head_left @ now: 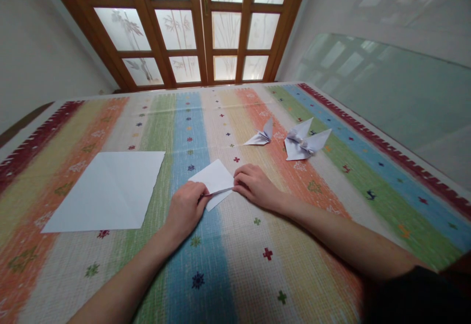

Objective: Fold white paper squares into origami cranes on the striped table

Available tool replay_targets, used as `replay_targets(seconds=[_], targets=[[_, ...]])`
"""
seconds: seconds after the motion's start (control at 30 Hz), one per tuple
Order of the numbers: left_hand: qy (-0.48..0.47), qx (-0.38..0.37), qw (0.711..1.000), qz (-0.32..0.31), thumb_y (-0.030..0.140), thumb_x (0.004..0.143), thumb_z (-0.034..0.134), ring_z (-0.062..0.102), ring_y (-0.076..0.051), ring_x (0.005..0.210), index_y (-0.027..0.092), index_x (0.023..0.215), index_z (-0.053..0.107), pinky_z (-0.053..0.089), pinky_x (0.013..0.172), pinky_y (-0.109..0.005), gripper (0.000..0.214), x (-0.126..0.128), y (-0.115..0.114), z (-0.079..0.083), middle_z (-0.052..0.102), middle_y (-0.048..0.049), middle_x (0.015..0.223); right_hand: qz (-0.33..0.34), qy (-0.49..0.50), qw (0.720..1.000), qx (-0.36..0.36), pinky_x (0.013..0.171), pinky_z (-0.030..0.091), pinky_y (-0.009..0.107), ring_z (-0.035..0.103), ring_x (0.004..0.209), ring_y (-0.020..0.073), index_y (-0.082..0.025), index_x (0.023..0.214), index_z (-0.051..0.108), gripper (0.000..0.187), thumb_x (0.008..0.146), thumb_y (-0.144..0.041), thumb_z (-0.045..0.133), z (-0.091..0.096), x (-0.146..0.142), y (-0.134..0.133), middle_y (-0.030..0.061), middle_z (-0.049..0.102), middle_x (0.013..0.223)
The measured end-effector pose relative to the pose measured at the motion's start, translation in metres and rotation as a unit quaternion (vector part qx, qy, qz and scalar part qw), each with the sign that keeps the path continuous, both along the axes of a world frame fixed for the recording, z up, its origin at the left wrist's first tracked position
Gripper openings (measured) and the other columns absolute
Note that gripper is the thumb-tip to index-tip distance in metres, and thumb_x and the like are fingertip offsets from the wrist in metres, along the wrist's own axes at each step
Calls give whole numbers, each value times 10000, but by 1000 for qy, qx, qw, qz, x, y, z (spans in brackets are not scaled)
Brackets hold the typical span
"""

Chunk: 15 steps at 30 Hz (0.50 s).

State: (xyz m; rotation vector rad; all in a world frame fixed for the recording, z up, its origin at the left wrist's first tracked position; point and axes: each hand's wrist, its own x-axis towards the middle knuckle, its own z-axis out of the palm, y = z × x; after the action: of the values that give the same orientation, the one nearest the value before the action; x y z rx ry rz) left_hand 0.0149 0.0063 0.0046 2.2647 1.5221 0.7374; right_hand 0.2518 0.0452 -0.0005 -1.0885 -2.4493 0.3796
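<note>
A small folded sheet of white paper [215, 175] lies on the striped tablecloth in front of me, with a raised fold running across it. My left hand [187, 205] pinches the left end of that fold between thumb and fingers. At the right end, my right hand [255, 184] has its fingers closed on the paper's corner. A lower corner of the paper pokes out below the fold, between the two hands. The fingertips partly cover both side corners.
A larger flat white sheet [106, 191] with one torn edge lies to the left. Beyond my right hand sit a folded paper piece [262, 136] and more pointed paper folds [305, 142] close together. Striped tablecloth [243, 275] covers the table; a glazed wooden door [206, 29] stands behind.
</note>
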Motion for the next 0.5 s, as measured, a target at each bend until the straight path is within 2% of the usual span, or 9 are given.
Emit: replay_targets(seconds=[0.1,0.27,0.5], targets=[[6,1,1000,5,252,889,507,579,-197,733,195,729,563,429,694,-315,179,1,-1,-1,630,-37,741,-2,-13,1000,8,873,388,361,535,961,211,-162,862,632,143,938,-269,577,-1,-1,0,93,639,1015],[13,-31,998,46,267,884,497,557,-184,692,198,706,531,417,655,-299,194,7,0,4,593,-29,714,-10,-47,999,20,881,384,372,524,964,219,-147,889,631,180,963,-269,521,0,-3,-1,111,624,1034],[2,-103,989,107,301,842,547,537,-168,624,199,671,514,376,597,-279,202,14,3,9,579,-5,667,-40,2,998,-45,879,368,351,535,974,200,-166,810,627,96,886,-224,637,8,-5,-2,71,622,1016]])
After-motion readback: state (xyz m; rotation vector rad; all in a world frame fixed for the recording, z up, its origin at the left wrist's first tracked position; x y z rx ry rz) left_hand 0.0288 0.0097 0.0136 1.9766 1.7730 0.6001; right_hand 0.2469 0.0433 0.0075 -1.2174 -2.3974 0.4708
